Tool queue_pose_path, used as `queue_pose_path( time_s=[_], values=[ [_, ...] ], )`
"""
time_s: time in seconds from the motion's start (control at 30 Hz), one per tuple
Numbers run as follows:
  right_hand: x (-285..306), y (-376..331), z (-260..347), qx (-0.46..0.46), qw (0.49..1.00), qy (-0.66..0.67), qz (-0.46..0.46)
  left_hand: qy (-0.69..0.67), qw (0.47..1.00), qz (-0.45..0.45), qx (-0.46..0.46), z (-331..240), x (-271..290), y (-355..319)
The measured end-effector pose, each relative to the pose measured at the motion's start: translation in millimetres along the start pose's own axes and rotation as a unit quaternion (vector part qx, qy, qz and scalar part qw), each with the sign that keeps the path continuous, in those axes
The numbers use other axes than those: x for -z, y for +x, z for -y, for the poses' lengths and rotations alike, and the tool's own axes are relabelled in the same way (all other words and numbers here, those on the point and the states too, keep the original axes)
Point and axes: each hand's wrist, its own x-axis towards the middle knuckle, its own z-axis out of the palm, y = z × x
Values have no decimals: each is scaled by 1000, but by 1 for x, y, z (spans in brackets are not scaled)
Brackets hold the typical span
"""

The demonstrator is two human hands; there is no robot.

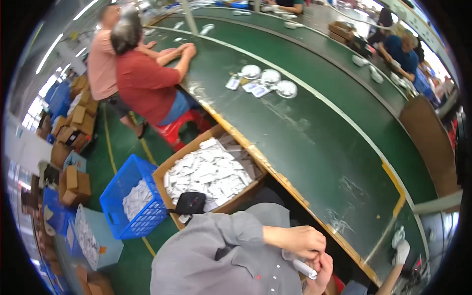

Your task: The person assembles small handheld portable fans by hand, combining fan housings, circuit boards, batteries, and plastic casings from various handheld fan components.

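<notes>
Both my hands meet close in front of my grey shirt, beside the belt's edge. My right hand (323,273) is closed around a white rounded plastic piece (305,269), its blunt end sticking out toward my body. Over it, my left hand (306,241) is closed with its fingertips pinched against the right hand's fingers; what they grip is hidden. Part of a pale, shiny round shape shows under the left wrist, and I cannot tell whether it belongs to the white piece.
A green conveyor belt (295,142) carries several round white items (271,76) with tags. At my left stand a carton (164,183) full of small white packets and a blue crate (114,216). Coworkers sit along the belt; a white-gloved hand (401,252) works at lower right.
</notes>
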Motion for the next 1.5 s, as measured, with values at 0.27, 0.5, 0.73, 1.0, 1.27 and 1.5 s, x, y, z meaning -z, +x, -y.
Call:
queue_pose_path(
  time_s=[0.27,0.5,0.73,1.0,1.27,1.5],
  values=[
    [-7,-24,5,-34,999,8,-25,-347,883,-57,309,-1,5,-1],
    [82,-72,1,-36,959,-129,-248,-291,914,-158,233,24,69,0],
    [277,-170,-146,-216,475,-737,-430,-222,944,-69,233,33,53,33],
    [30,-6,-10,221,897,-336,-181,35,975,219,9,12,-40,38],
    [41,22,-40,105,977,-186,12,12,998,66,7,10,17,68],
    [8,58,21,106,977,-183,24,-40,997,23,67,65,85,73]
  ],
)
